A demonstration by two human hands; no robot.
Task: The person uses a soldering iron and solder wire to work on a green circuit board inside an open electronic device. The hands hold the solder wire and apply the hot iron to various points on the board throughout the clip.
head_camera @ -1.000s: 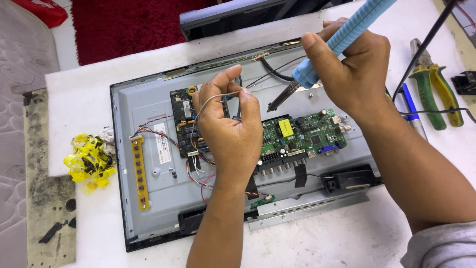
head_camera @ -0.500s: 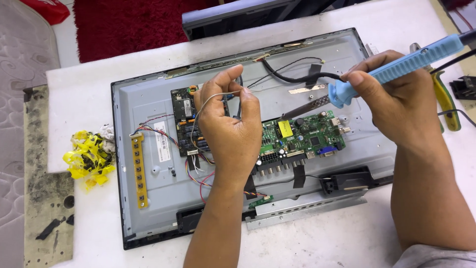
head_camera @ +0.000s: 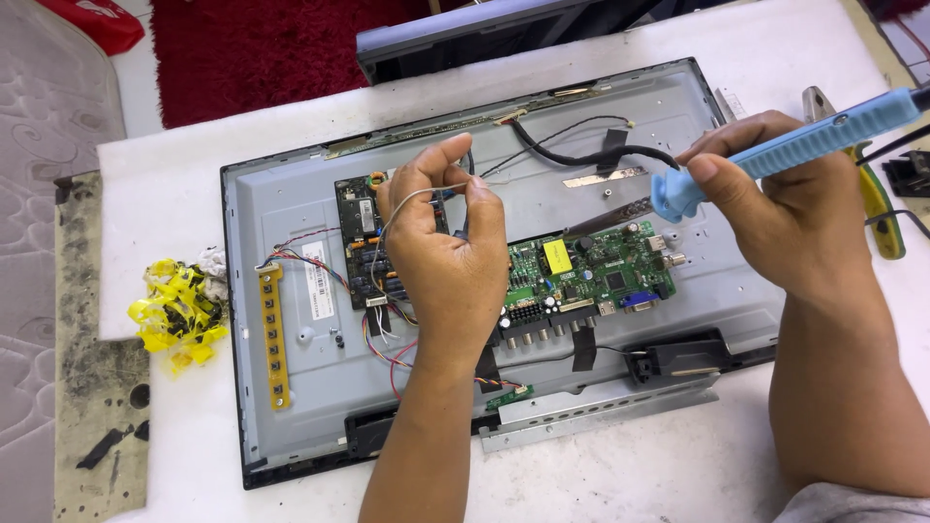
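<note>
A flat television panel lies back side up on the white table, its metal rear bare. My left hand hovers over the dark power board and pinches a thin solder wire between thumb and fingers. My right hand grips a blue soldering iron like a pen, its dark tip pointing left just above the green main board. Red and coloured wires run from the power board to a yellow button strip.
A crumpled wad of yellow tape lies at the table's left edge. Green-handled pliers rest at the far right, behind my right hand. A grey panel stands at the table's back edge, with red carpet beyond.
My right hand has swung the soldering iron from upright near the panel's top down and to the right, so it lies nearly level with its tip over the green board. The left hand stayed put.
</note>
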